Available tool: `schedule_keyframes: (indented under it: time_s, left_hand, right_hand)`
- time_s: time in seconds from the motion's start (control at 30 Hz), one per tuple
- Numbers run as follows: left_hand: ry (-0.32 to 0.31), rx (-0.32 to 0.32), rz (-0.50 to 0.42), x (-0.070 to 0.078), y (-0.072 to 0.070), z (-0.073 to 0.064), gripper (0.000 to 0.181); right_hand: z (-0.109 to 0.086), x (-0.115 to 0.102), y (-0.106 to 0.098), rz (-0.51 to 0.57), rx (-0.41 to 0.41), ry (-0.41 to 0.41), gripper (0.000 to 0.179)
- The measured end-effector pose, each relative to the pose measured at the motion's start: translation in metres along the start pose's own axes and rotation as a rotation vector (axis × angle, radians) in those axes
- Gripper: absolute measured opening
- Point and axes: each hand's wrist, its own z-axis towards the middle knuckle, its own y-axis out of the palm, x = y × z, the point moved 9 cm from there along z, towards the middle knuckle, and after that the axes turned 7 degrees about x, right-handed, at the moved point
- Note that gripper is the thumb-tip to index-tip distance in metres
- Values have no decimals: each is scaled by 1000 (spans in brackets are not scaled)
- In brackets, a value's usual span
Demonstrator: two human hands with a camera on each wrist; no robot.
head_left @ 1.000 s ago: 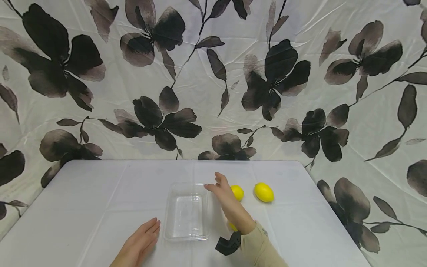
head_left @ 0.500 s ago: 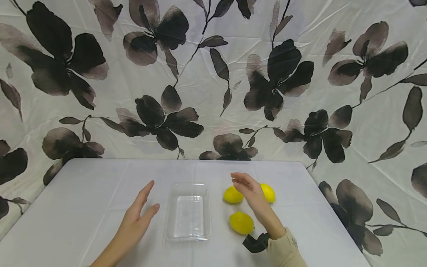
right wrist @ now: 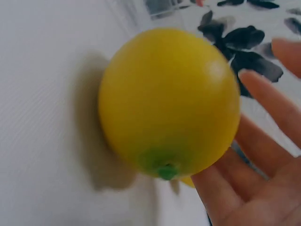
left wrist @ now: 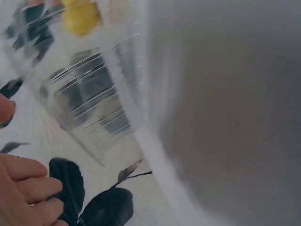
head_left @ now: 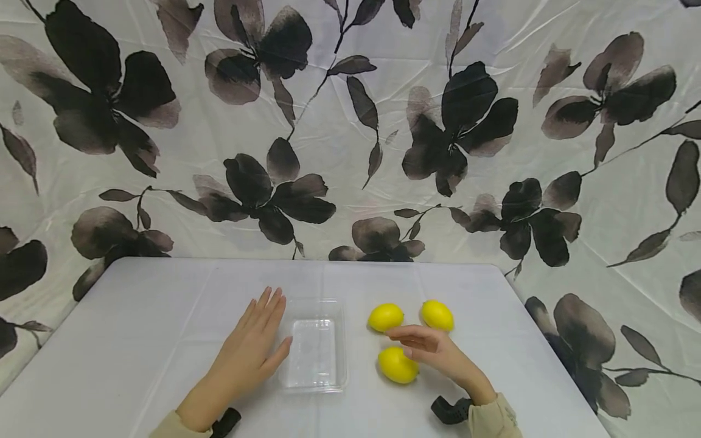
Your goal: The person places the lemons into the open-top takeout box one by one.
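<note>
A clear plastic container stands on the white table, its inside bare. My left hand is over its left side in the head view, fingers straight and thumb spread. Three yellow lemons lie to the container's right. The nearest lemon has my right hand just beside and above it, fingers loosely bent with nothing in them. That same lemon fills the right wrist view, its green stem end toward the camera. Behind it lie the back left lemon and the back right lemon.
A white cloth covers the table. Behind the table hangs a floral curtain. Black wrist mounts are on both arms, the right mount close over the tabletop.
My right hand has moved right and toward me, from near the container's rim to the nearest lemon. My left hand has risen and shifted right, over the container's left side.
</note>
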Motion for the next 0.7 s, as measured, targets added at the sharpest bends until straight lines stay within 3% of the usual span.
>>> schedule_keyframes:
  time_s: [0.2,0.3,0.5,0.7]
  left_hand:
    - [-90,-178,11,-4,19,-17,82]
    - [-129,-236,4,-7,24,-22,93]
    - [-156,-298,-1,-9,30,-29,116]
    - [-131,-303,-11,-7,31,-32,128]
  right_hand:
    - [-3,15,11,148,-164,-48,52]
    - [-5,20,14,199,-243,-68,66]
    - [-10,28,24,253,-371,-46,85]
    - [-11,31,26,217,-355,-50,88]
